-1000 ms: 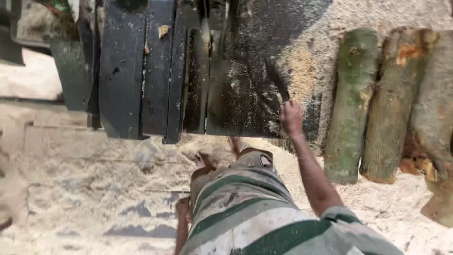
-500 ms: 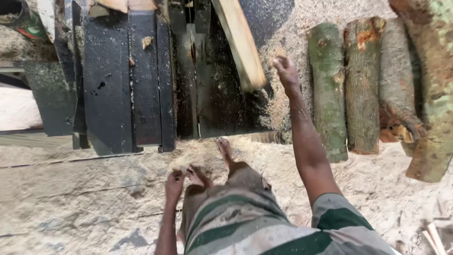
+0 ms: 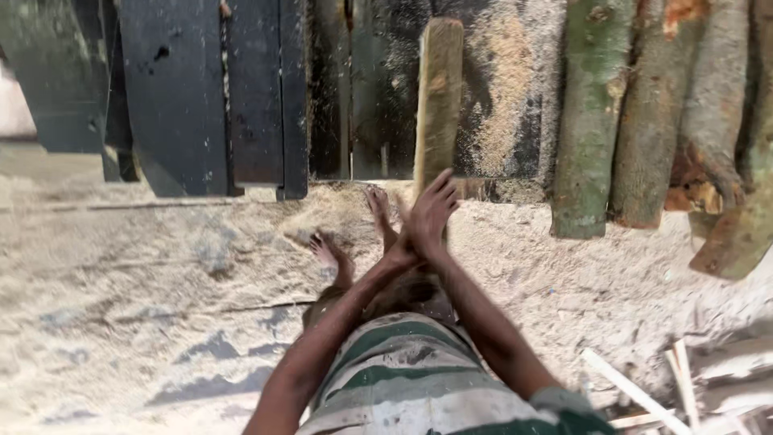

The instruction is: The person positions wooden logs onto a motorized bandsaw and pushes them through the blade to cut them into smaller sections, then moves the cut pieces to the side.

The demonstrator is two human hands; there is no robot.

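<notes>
At the near edge of the dark surface, a pale length of sawn wood (image 3: 439, 97) lies lengthwise, its far end well up on the surface and its near end jutting past the edge toward the person. Both hands meet at that near end: the right hand (image 3: 431, 211) lies with fingers spread against the wood, and the left hand (image 3: 400, 254) comes in just under it at the wrist, so the forearms cross. Whether the left hand's fingers are closed around the wood I cannot tell, since the right hand covers them.

My judgement is that the piece is being steadied or pressed along the surface. A further move would call for even pressure from both hands and a straight line along the slot (image 3: 351, 89) beside it.

Sawdust (image 3: 503, 97) coats the surface's right part. Past its right edge, bark-covered logs (image 3: 592, 121) lie side by side. Bare feet (image 3: 378, 209) stand on the sawdust-strewn ground (image 3: 161, 274) below the near edge, and thin offcuts (image 3: 644, 395) lie at lower right.
</notes>
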